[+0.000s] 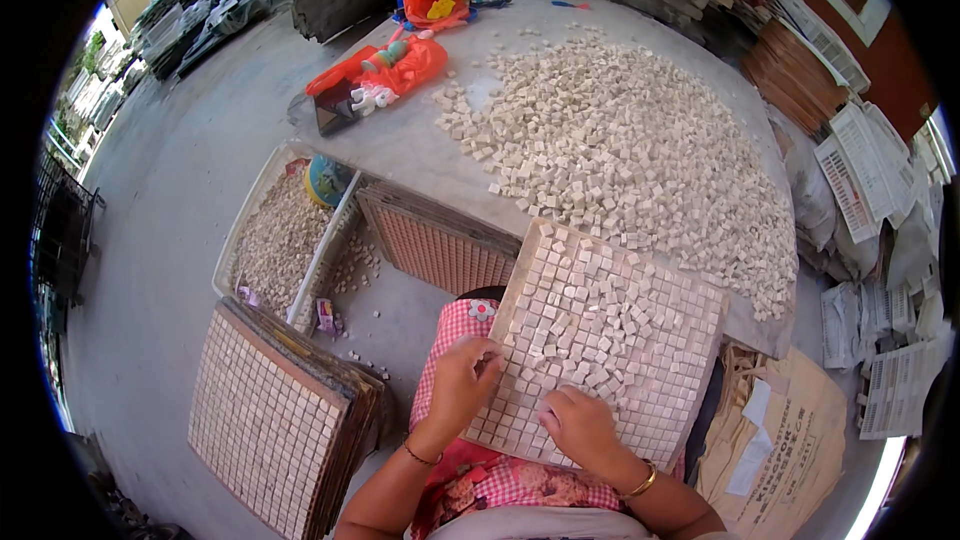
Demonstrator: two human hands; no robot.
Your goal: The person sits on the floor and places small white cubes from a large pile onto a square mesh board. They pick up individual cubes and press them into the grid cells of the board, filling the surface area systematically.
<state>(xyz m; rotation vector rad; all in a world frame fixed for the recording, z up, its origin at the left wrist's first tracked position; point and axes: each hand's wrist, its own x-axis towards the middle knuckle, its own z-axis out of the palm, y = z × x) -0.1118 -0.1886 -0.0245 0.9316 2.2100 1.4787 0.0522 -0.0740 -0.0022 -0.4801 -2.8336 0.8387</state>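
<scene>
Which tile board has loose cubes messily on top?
The board under the right hand. Loose cubes lie scattered across it; the stacked boards show only neat grids.

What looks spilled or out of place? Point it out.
Pale pieces lie scattered on the floor outside the white bin, as if spilled. A white toy figure looks odd sharing a table with stone cubes. Loose cubes on the board seem part of the work.

The tile board (518,280) bears a cream-white square grid. Beyond the board spreads a beige-white heap of cubes (620,130); left of it shows pink-and-white gingham cloth (455,330), farther left a blue-and-yellow tub (325,181). Right of the board, a tan sack (790,450) carries dark print.
</scene>
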